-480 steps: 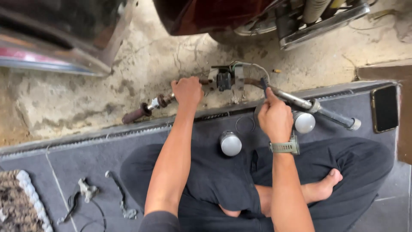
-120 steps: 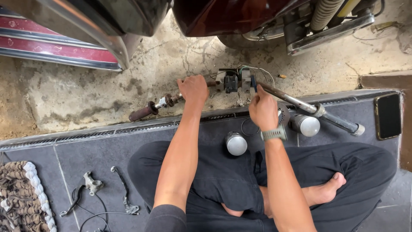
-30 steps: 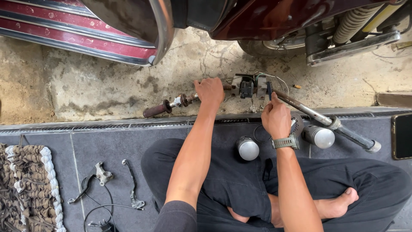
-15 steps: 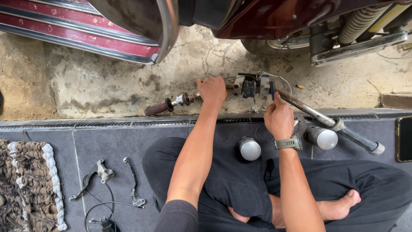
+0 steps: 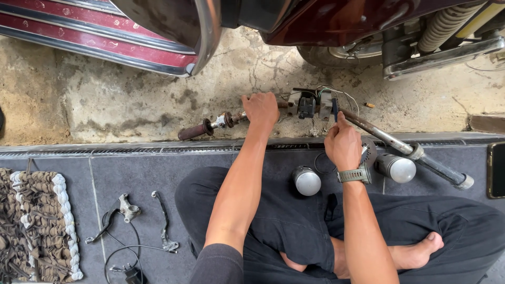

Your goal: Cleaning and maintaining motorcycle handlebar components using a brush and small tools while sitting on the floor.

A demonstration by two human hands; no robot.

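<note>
- Since half a second ago both hands have barely shifted.
- Left hand (image 5: 260, 109) grips the long rusty metal handlebar (image 5: 379, 134) (brown rubber grip (image 5: 193, 130) beyond).
- Right hand (image 5: 343, 146) pinches a thin dark tool (image 5: 334, 109) at the black switch housing (image 5: 306, 104).

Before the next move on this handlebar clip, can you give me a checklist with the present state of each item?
1. Left hand gripping the handlebar: ok.
2. Right hand on the tool at the switch housing: ok; the tool tip's seating cannot be told.
3. Bar resting steady on the ground: cannot tell.
4. Loose wires away from the fingers: ok.
5. Two chrome cups upright beside the knees: ok.
6. Brake levers lying apart, left of the legs: ok.
</note>
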